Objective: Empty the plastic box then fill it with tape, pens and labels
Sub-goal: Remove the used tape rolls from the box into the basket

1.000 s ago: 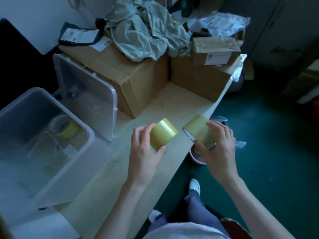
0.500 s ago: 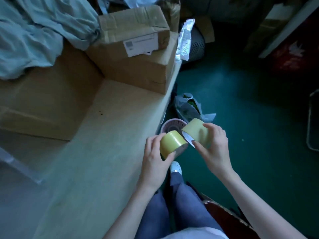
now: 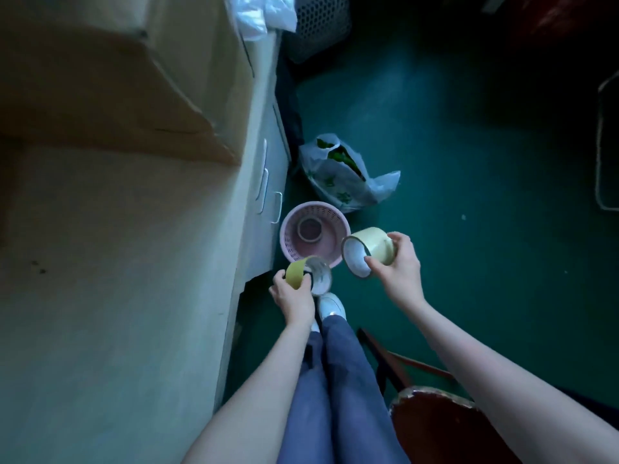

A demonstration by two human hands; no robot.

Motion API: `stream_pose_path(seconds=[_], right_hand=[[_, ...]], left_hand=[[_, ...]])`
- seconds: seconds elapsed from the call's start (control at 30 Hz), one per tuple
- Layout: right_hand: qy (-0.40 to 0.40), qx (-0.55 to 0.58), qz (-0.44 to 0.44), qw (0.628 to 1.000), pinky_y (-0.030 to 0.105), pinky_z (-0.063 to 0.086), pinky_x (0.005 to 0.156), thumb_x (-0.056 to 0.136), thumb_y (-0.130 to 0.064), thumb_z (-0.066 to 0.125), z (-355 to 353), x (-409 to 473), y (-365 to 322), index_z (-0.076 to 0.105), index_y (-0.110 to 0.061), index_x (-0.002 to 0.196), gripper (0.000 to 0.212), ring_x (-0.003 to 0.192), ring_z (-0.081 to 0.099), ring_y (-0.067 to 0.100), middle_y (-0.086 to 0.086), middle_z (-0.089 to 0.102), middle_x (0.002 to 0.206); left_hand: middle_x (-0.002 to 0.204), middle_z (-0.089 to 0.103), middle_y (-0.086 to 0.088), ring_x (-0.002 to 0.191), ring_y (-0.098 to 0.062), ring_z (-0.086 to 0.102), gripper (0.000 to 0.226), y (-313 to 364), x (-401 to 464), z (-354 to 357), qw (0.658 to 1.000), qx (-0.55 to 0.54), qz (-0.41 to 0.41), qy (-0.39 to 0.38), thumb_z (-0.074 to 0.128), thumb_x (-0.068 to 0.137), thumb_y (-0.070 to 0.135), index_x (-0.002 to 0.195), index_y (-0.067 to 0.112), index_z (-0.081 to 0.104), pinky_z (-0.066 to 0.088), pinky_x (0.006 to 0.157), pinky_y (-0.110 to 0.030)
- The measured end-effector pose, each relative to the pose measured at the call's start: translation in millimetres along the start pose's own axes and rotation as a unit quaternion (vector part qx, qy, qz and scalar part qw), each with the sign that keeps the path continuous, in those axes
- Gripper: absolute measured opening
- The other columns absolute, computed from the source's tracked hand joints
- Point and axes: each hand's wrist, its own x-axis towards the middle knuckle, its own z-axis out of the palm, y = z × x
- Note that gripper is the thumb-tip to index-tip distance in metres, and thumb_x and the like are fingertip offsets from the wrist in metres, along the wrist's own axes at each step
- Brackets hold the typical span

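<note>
Item 1: legs (image 3: 335, 396) in blue trousers, 1 white shoe (image 3: 331, 304) on the green floor (image 3: 469, 162). A worn red chair (image 3: 435, 426) stands just right of them.

Item 2: left hand (image 3: 293, 296), fingers closed round a yellow tape roll (image 3: 306, 274), held beyond the desk (image 3: 117, 262) edge, above the shoe.

Item 3: right hand (image 3: 398, 266), fingers curled round a second, larger tape roll (image 3: 366, 254), its open core facing the camera. The 2 rolls are apart, both held above the floor near the basket.

Item 4: pink basket (image 3: 315, 237), perforated wall, on the floor just beside the desk's drawer front. Contents: 1 ring-shaped object (image 3: 310, 229) at the bottom, a tape core or spent roll; which, cannot tell.

Item 5: plastic bag (image 3: 345, 177), open-mouthed, on the floor beyond the basket. Contents: something green, not identifiable.

Item 6: cardboard box (image 3: 100, 95) on the desk, closed; contents hidden.

Item 7: grey mesh bin (image 3: 321, 25) at the far desk end, crumpled clear plastic (image 3: 261, 15) beside it.
</note>
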Motion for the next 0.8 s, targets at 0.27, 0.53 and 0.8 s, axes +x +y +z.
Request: stream_pose_path(seconds=[0.27,0.53,0.8], right_hand=[[-0.004,0.010,0.069,0.998,0.037,0.044,0.093,0.075,-0.021,0.077,56.3,60.3,91.5,0.044,-0.011,0.126,0.061,0.107,0.052,0.023,0.007,0.052,0.120],[-0.038,0.009,0.104,0.994,0.035,0.043,0.095,0.075,-0.021,0.076,87.0,82.0,138.0,0.039,-0.010,0.133,0.070,0.112,0.052,0.026,0.011,0.049,0.128],[-0.070,0.014,0.112,0.991,0.038,0.043,0.096,0.076,-0.027,0.076,115.0,91.6,124.0,0.041,-0.010,0.132,0.068,0.113,0.052,0.027,0.012,0.050,0.127]], left_hand=[[0.134,0.046,-0.020,0.118,-0.031,0.049,0.050,-43.3,86.1,77.9,0.994,-0.072,-0.073,0.028,0.060,0.091,0.024,0.134,0.005,0.044,0.037,0.094,-0.030],[0.127,0.058,-0.013,0.115,-0.033,0.055,0.047,-79.4,158.5,99.7,0.988,-0.119,-0.097,0.006,0.060,0.088,0.032,0.131,0.015,0.049,0.045,0.101,-0.044],[0.097,0.064,-0.011,0.085,-0.020,0.053,0.026,-86.8,155.1,91.7,0.984,-0.149,-0.080,0.051,0.042,0.093,0.008,0.109,0.006,0.062,0.038,0.074,-0.027]])
